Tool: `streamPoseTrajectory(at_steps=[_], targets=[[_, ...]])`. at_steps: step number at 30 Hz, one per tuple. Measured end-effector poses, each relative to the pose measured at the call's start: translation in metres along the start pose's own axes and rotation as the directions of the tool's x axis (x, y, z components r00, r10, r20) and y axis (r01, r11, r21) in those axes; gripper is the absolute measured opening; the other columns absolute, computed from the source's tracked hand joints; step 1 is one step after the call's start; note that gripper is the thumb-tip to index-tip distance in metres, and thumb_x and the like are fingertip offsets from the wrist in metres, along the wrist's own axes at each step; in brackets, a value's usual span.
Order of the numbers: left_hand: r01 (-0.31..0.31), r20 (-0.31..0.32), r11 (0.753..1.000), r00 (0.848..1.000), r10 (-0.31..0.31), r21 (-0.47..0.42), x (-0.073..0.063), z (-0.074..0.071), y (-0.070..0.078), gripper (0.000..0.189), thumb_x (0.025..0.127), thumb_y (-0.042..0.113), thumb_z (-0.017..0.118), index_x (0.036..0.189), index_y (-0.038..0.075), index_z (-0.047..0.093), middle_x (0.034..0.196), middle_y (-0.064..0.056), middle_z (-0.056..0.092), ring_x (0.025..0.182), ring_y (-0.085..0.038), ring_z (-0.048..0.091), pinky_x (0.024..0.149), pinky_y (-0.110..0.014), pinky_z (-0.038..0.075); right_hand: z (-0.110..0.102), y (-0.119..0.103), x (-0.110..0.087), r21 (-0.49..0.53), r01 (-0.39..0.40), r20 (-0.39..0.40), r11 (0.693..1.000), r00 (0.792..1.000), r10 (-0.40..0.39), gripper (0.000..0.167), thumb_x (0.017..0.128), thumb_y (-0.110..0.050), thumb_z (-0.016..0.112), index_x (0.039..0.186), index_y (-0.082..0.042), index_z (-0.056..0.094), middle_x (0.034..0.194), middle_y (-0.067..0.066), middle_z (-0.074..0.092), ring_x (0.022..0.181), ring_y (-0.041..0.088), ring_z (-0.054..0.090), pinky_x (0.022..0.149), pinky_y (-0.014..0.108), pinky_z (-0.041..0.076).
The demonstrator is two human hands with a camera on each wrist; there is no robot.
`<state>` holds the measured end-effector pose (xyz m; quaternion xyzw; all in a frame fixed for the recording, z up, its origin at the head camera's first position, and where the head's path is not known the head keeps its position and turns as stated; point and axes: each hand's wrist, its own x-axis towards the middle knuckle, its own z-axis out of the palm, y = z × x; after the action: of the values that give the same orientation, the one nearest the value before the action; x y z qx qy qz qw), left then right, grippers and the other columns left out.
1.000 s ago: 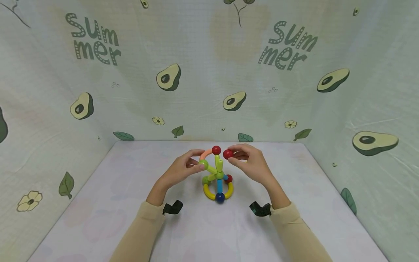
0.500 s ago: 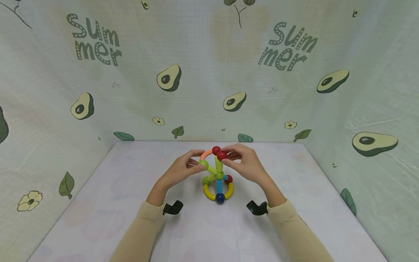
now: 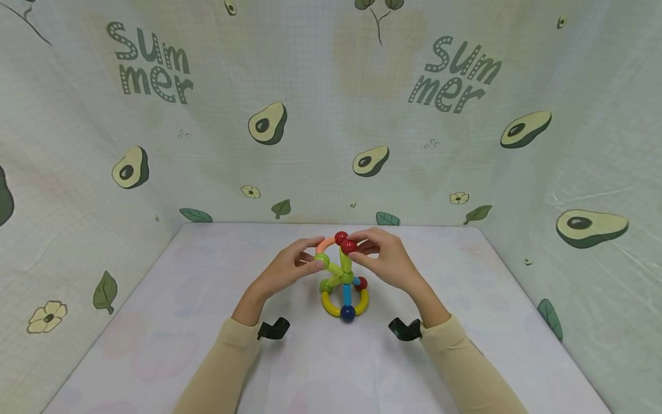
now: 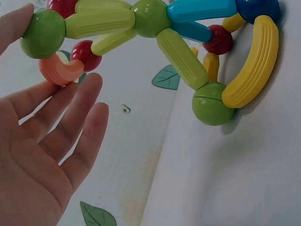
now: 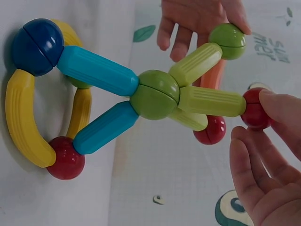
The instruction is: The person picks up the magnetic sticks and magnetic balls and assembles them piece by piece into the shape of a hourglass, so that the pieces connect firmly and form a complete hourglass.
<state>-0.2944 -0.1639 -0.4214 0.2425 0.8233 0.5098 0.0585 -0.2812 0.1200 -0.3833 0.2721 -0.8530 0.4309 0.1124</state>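
A magnetic ball-and-stick toy (image 3: 347, 277) stands on the table, its two tiers meeting at a central green ball (image 5: 154, 95). My left hand (image 3: 289, 267) has its thumb on an upper green ball (image 4: 43, 34) and fingers by the orange curved stick (image 4: 59, 70), which runs to a red ball (image 5: 210, 131). With thumb and fingertips, my right hand (image 3: 388, 260) pinches another red ball (image 5: 255, 109) at the end of a light green stick (image 5: 214, 101). Yellow curved sticks (image 5: 24, 120) form the base, with a navy ball (image 3: 348, 313) in front.
The pale tabletop (image 3: 320, 368) spreads around the toy. A cloth (image 3: 310, 69) printed with avocados and leaves hangs behind it and along both sides. Black wrist mounts (image 3: 274, 328) sit at both sleeve cuffs.
My right hand has moved left with the red ball, from beside the toy onto the top of a light green stick, where it now sits. The left hand has stayed in place.
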Motion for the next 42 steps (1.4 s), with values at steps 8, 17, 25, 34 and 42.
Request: streamPoseTrajectory(at_steps=[8,17,25,34,42], targets=[[0.007,-0.003,1.000,1.000,-0.007,-0.023,0.000,0.000,-0.002,0.063,0.098,0.047,0.075,0.156,0.038,0.050,0.155,0.010,0.053,0.122,-0.024,0.063,0.098,-0.048,0.056,-0.001,0.000,0.000,-0.019,0.016,0.009,1.000,1.000,-0.016,0.035,0.093,-0.015,0.084,0.127,-0.013,0.073,0.120,0.001,0.072,0.099,0.015,0.073,0.090,0.032,0.062],[0.011,-0.003,0.999,1.000,-0.011,-0.033,0.000,0.002,-0.001,0.063,0.098,0.046,0.076,0.155,0.038,0.051,0.153,0.010,0.054,0.120,-0.023,0.063,0.097,-0.048,0.056,-0.015,0.007,-0.002,-0.048,0.040,0.043,0.998,0.998,-0.038,0.041,0.095,-0.016,0.083,0.134,-0.012,0.070,0.128,0.003,0.072,0.102,0.017,0.074,0.091,0.038,0.063],[0.011,-0.012,1.000,1.000,-0.011,-0.008,0.000,0.002,-0.002,0.065,0.097,0.048,0.076,0.156,0.038,0.050,0.155,0.010,0.053,0.122,-0.023,0.063,0.097,-0.047,0.056,-0.037,0.041,0.003,-0.128,0.012,0.105,0.992,0.994,0.002,0.041,0.095,-0.012,0.082,0.134,-0.010,0.070,0.127,0.010,0.072,0.110,0.032,0.073,0.094,0.048,0.062],[0.011,-0.014,1.000,1.000,-0.011,-0.008,-0.002,0.001,-0.002,0.065,0.097,0.046,0.077,0.156,0.037,0.050,0.154,0.008,0.054,0.120,-0.023,0.063,0.098,-0.046,0.056,-0.042,0.100,0.008,-0.241,-0.036,0.248,0.970,0.964,0.097,0.040,0.094,-0.007,0.081,0.132,-0.003,0.071,0.131,0.017,0.071,0.119,0.041,0.065,0.101,0.057,0.056],[0.014,-0.013,1.000,1.000,-0.014,-0.010,-0.001,0.001,-0.002,0.065,0.097,0.048,0.077,0.156,0.038,0.050,0.153,0.008,0.055,0.120,-0.022,0.064,0.099,-0.047,0.056,-0.042,0.134,0.006,-0.308,-0.070,0.307,0.949,0.937,0.168,0.035,0.096,-0.006,0.078,0.131,-0.001,0.071,0.129,0.019,0.070,0.121,0.042,0.061,0.106,0.060,0.051]])
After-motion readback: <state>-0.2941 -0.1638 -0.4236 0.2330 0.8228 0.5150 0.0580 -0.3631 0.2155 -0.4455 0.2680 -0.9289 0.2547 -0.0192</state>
